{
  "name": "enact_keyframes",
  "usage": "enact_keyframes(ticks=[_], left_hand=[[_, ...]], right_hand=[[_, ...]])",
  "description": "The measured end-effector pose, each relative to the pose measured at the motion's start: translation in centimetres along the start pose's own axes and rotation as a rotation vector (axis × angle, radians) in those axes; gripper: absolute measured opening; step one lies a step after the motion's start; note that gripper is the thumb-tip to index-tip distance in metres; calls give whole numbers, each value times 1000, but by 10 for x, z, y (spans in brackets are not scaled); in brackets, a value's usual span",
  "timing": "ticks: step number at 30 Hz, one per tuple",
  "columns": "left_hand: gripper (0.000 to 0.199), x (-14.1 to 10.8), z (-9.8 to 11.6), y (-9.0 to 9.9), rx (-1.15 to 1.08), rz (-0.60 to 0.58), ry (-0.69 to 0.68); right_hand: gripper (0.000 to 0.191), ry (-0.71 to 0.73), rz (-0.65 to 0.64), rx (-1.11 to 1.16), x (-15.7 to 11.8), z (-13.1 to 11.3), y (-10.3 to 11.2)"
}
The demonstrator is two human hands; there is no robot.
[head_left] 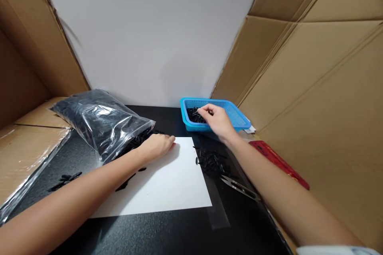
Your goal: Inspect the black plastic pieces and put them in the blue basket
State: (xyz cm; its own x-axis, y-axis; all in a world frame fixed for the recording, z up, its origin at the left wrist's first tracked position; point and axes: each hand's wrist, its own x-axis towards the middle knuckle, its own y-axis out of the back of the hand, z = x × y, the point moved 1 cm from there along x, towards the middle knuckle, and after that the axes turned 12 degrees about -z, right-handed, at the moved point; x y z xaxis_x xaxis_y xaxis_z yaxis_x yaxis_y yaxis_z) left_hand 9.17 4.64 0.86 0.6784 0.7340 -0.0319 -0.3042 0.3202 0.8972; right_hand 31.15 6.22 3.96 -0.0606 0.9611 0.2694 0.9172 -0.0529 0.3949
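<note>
My right hand is over the blue plastic basket, its thumb and fingers pinched together above small black elongated pieces inside. Whatever sits between those fingertips is too small to make out. Low over the upper part of a white sheet of paper, my left hand has its fingers curled closed, facing away, so any held item is hidden. Just left of it, a clear plastic bag lies on its side, with black pieces spilling from its mouth toward the paper.
Right of the paper is a loose pile of black pieces, with metal thread snips below it. A red object lies along the right cardboard wall. More pieces lie at left, near plastic-wrapped cardboard.
</note>
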Motion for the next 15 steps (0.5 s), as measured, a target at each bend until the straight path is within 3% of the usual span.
enact_keyframes(ticks=[4,6,8,9,12,15], left_hand=[[31,-4,-3,21,-175,139,125],[34,-8,-8,31,-286,196,170],[36,-14,-14,37,-412,240,201],[36,-16,-16,38,-481,258,213],[35,-20,-21,37,-712,281,235],[36,-21,-13,28,-963,266,259]], right_hand=[[17,-50,-14,-210,37,21,33],[24,-62,-46,-269,44,28,37],[16,-55,-45,-301,46,28,36],[9,-43,-30,-307,44,26,33],[13,16,7,-283,29,11,12],[16,78,-79,-196,-6,-8,-30]])
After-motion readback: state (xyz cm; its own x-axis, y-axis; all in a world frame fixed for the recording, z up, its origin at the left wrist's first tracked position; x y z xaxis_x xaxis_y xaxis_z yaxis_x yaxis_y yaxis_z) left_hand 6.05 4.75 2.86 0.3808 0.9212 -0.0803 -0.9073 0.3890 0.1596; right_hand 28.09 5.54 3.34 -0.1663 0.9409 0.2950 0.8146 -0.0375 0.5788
